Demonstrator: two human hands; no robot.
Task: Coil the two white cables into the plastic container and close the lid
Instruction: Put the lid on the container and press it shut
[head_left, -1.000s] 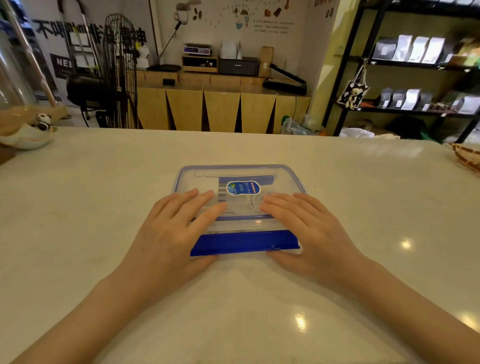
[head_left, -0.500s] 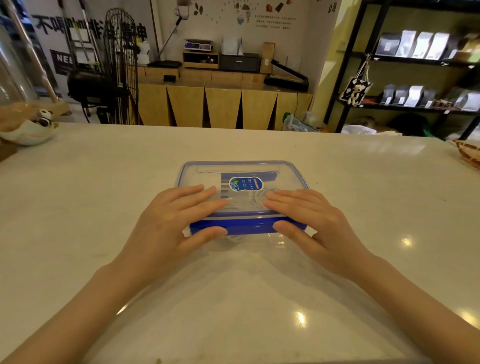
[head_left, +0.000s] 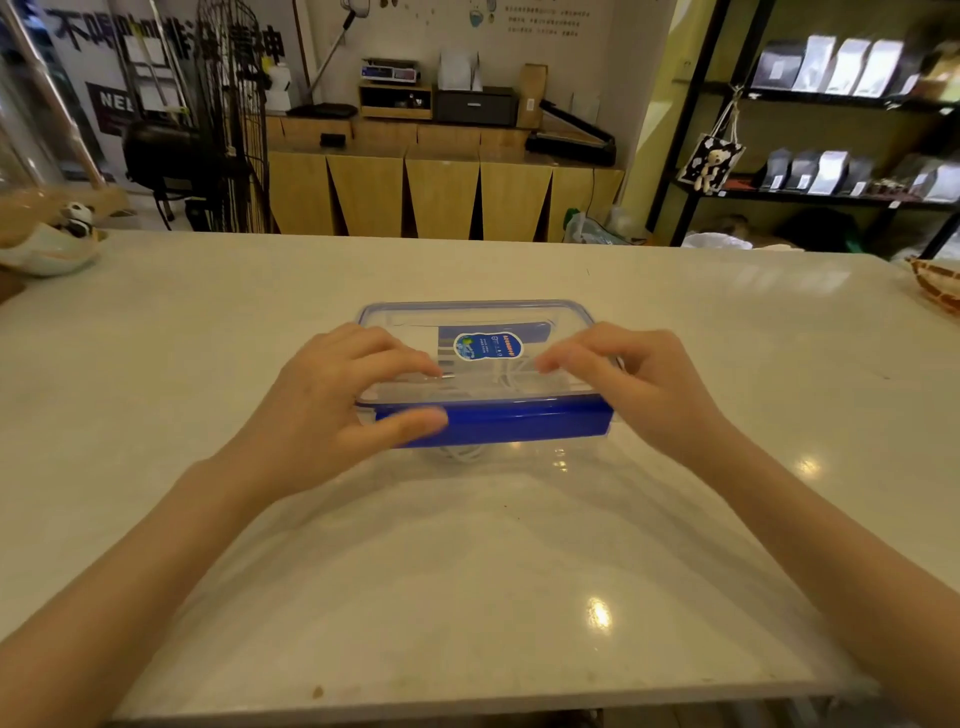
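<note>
A clear plastic container with a blue-rimmed lid sits mid-table, lid on. White cables show coiled inside through the lid, under a blue sticker. The blue front latch flap is folded down against the near wall. My left hand pinches the front left corner, curled fingers on the lid and thumb on the flap. My right hand curls over the front right corner, fingertips on the lid, thumb hidden.
The pale stone table has its near edge at the bottom of view. A white bowl with a panda figure stands at the far left, and a woven basket at the far right edge. Counters and shelves lie beyond.
The blue flap, flat and sticking out toward me a second ago, has swung down against the container's front. Both hands went from flat on the lid to curled at the front corners.
</note>
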